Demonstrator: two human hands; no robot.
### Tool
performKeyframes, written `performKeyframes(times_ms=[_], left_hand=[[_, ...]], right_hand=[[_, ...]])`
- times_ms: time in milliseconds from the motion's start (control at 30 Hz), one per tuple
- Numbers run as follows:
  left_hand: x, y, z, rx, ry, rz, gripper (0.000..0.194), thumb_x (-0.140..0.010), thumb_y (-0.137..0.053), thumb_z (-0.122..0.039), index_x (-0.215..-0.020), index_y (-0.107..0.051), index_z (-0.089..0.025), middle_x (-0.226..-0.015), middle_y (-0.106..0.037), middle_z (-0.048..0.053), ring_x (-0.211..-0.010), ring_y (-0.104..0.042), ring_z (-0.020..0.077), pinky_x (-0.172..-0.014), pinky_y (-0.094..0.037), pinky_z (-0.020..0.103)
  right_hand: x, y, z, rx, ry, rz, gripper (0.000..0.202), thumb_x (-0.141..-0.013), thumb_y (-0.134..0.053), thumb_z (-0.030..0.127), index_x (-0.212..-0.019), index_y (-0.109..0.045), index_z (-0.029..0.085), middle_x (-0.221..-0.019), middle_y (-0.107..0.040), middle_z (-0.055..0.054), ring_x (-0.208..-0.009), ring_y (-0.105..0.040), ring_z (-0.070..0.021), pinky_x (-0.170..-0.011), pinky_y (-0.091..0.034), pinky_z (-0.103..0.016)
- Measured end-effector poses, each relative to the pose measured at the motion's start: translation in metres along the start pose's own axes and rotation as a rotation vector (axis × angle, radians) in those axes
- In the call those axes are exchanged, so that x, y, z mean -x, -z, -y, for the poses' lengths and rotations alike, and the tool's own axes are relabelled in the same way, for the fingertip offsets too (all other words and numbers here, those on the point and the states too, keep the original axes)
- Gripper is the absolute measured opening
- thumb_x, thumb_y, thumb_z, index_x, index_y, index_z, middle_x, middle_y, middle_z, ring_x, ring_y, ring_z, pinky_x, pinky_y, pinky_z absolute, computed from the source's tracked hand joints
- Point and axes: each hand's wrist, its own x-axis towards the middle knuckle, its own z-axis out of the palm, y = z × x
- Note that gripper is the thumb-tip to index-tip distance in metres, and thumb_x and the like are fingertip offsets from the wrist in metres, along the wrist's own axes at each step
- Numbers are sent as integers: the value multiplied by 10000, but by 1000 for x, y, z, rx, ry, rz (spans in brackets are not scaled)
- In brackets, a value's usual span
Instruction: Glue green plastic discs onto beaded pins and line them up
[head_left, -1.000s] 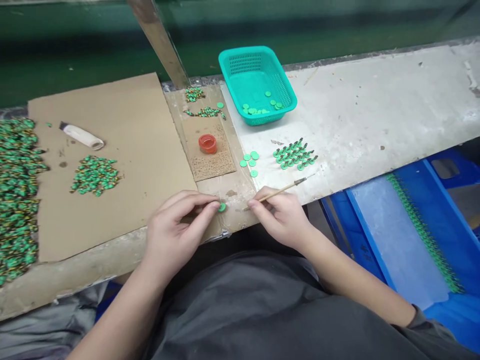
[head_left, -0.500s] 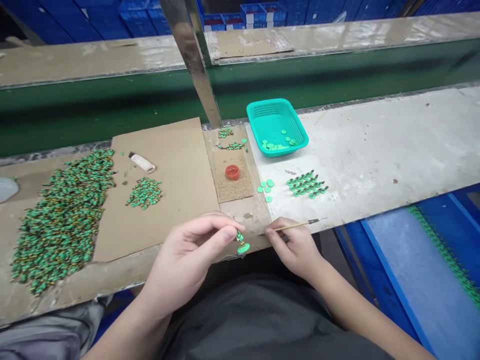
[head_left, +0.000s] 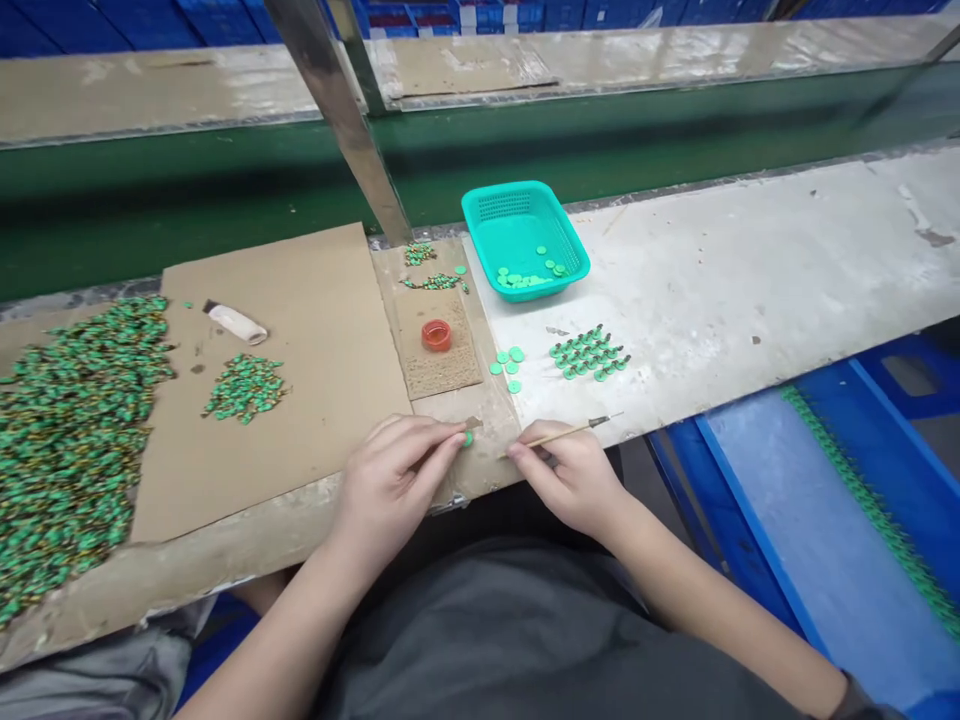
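Note:
Between the thumb and forefinger of my left hand point(head_left: 401, 480) is a small green figurine point(head_left: 469, 438). Only a round green bit of it shows; the fingers hide the rest. My right hand point(head_left: 570, 475) is closed around a fine paintbrush point(head_left: 559, 435) with a pale wooden handle, its dark collar and thin tip pointing right and away from the left hand. Beyond the hands, a red cap-like cup point(head_left: 436, 336) sits on a piece of cardboard point(head_left: 442, 376). Loose green discs point(head_left: 514, 386) lie near it, and rows of green figurines on disc bases point(head_left: 589, 352) stand to the right.
A turquoise basket point(head_left: 470, 215) with green discs stands at the back. To the left are a large heap of green and gold pieces point(head_left: 75, 430), a smaller pile point(head_left: 246, 388) and a white tube point(head_left: 236, 322) on cardboard. A metal post point(head_left: 341, 125) rises behind; blue crates point(head_left: 900, 440) stand right.
The camera view has shifted, so the bench things appear further left. My left hand has turned the figurine, whose body and disc base showed before, and raised it. My right hand keeps the paintbrush.

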Motion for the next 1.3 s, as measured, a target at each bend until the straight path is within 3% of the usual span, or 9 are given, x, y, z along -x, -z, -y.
performKeyframes(times_ms=[133,367,600,733,867,1133,1300], left_hand=[[12,-6,12,-60,-30,21,129,-1141,-771,-306,-1145,-899,-308,-1084,-906,-4,-997,-826,193,-989,-632,355],[10,8,16,-133,-75,105,250,-1129,-724,-309,-1341,-855,-315,-1179,-875,33,-1069,-805,234,-1026,-629,403],[5,3,20,-180,-95,146,158,-1137,-725,-364,-1144,-870,-303,-1072,-833,33,-1032,-775,243,-984,-584,407],[10,0,18,-202,-73,151,194,-1163,-688,-384,-1195,-859,-296,-1099,-827,41,-1056,-773,260,-991,-558,430],[13,-3,17,-229,-47,163,234,-1154,-695,-413,-1296,-873,-357,-1121,-835,31,-1091,-782,273,-977,-499,459],[16,-10,14,-221,15,135,226,-1153,-687,-437,-1212,-902,-395,-1082,-835,15,-1089,-780,272,-978,-460,490],[16,-10,13,-196,21,131,174,-1128,-713,-399,-1179,-878,-377,-1097,-838,7,-1106,-784,284,-969,-450,492]], right_hand=[[-1,0,-2,8,-54,25,273,-1177,-699,250,-925,-798,222,-894,-857,-48,-784,-807,-189,-774,-649,-297],[-1,0,0,16,-73,41,299,-1186,-687,254,-909,-794,214,-955,-878,-60,-796,-810,-180,-778,-656,-290],[-9,-6,4,60,-51,136,216,-1199,-676,240,-1065,-841,203,-1078,-908,-80,-950,-867,-217,-916,-694,-330],[-11,-10,4,62,-60,156,187,-1203,-671,234,-1125,-833,183,-1122,-907,-93,-913,-857,-206,-879,-689,-325],[-10,-6,5,79,-105,154,185,-1196,-679,243,-1098,-831,203,-1121,-902,-81,-928,-857,-207,-848,-687,-320],[-13,-5,2,141,-22,203,192,-1197,-660,216,-1124,-837,215,-1148,-917,-86,-1089,-882,-257,-1033,-701,-390],[-18,-7,1,138,18,241,198,-1207,-635,206,-1135,-819,202,-1133,-913,-92,-1107,-879,-263,-1049,-694,-395]])
